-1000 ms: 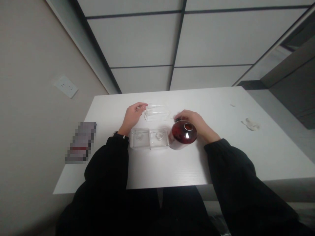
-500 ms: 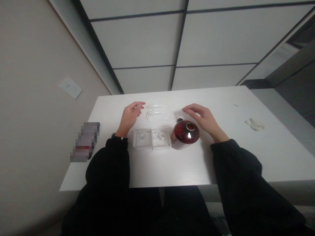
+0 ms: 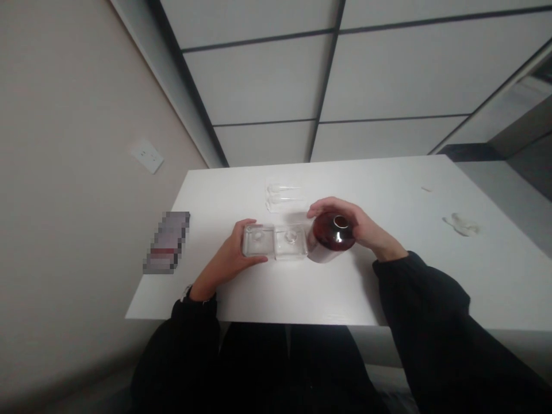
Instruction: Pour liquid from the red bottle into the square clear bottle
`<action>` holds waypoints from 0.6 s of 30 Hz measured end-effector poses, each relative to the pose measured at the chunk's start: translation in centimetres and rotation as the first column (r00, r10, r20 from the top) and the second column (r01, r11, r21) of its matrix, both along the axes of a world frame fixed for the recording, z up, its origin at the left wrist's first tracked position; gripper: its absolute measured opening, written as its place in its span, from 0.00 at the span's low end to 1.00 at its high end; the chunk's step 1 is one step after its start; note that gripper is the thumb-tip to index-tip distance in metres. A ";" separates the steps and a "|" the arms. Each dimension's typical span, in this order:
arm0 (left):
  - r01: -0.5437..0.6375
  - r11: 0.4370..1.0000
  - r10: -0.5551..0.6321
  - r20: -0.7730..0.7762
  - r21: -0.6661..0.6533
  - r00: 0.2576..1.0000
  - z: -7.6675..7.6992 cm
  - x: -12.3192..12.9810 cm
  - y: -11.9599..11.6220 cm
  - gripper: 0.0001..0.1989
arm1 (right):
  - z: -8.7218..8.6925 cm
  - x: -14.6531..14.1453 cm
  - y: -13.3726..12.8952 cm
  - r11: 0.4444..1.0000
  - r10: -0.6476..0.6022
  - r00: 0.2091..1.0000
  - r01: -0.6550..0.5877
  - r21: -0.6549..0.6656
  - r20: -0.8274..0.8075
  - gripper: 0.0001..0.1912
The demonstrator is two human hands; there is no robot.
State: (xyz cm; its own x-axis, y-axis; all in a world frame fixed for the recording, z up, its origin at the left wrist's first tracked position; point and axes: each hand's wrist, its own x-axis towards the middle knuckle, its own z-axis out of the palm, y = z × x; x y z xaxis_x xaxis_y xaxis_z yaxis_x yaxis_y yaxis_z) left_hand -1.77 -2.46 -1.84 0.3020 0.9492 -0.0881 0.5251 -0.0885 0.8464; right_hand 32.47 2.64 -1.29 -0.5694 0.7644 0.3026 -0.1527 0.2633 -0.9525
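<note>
My left hand wraps the near left corner of a pair of clear square glass dishes, its thumb along the far edge and its fingers along the near edge. My right hand curves over a dark red glass bottle, which stands just right of the dishes with its round opening facing up. Behind them lie two clear glass tubes, touched by neither hand. Black sleeves cover both of my forearms.
The white table has its left edge against a beige wall with a wall socket plate. A pixelated, blurred object lies at the table's left. A crumpled white tissue and a small white scrap lie at the right.
My left hand has moved from beside the tubes down onto the clear dishes. My right hand has come down from above the bottle and now curves over it. The view has shifted slightly.
</note>
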 end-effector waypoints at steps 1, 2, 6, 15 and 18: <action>-0.022 1.000 0.022 -0.012 0.003 1.000 0.1 0.1 -0.1 0.41 | 0.2 0.1 0.0 0.998 0.065 0.998 -0.065 -0.013 0.012 0.45; -0.042 0.999 0.042 -0.020 0.006 0.999 0.2 0.1 -0.1 0.38 | 0.4 0.2 -0.1 0.993 0.117 0.993 -0.117 -0.031 0.025 0.43; -0.087 0.996 0.087 -0.040 0.000 0.995 0.6 -0.2 -0.9 0.36 | 1.3 1.0 -0.1 0.969 0.229 0.972 -0.222 -0.110 0.052 0.36; -0.201 0.979 0.199 -0.046 -0.023 0.979 2.3 -1.0 -5.8 0.36 | 1.9 1.4 -1.1 0.765 0.578 0.815 -0.561 -0.317 -0.047 0.36; -0.225 0.974 0.225 -0.028 -0.007 0.974 2.8 -0.8 -7.4 0.38 | 2.3 0.5 -1.8 0.703 0.635 0.769 -0.615 -0.358 -0.074 0.37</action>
